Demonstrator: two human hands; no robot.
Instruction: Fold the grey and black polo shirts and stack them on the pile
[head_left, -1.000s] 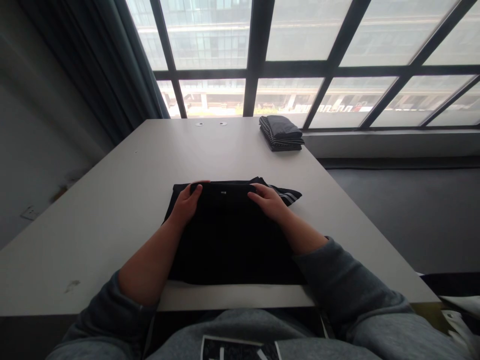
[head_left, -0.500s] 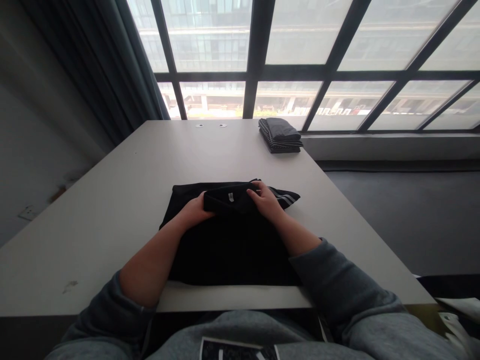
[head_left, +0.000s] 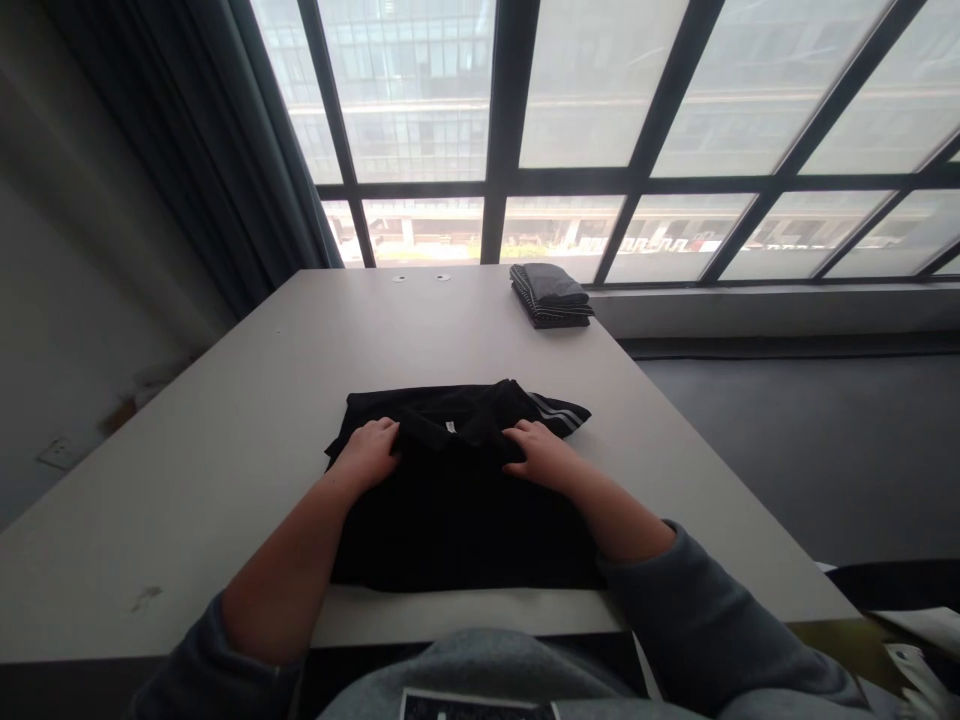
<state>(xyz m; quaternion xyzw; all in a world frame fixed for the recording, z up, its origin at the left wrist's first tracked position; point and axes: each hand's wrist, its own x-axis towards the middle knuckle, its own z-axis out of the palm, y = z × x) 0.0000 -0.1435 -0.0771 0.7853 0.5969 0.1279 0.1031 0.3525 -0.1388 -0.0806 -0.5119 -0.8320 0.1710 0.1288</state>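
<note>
A black collared shirt (head_left: pixel 465 530) lies spread on the table in front of me, its collar end pointing away. A small white label shows inside the neck opening, and grey stripes mark the sleeve at the right. My left hand (head_left: pixel 367 452) has its fingers curled on the fabric just left of the collar. On the other side, my right hand (head_left: pixel 536 455) pinches the cloth right of the collar, thumb towards the neck. Both hands are closed on the shirt, though some fingertips are lost against the dark fabric.
The white table (head_left: pixel 247 440) runs away towards the windows. A stack of folded grey and striped clothes (head_left: pixel 553 297) sits at its far right corner. A dark curtain (head_left: pixel 217 150) hangs at the left. Papers and other items lie beyond the near right corner.
My hands have moved from the raised neck opening to either side of the collar, a little farther apart. The collar now lies flatter and more open. The head view has tilted slightly up.
</note>
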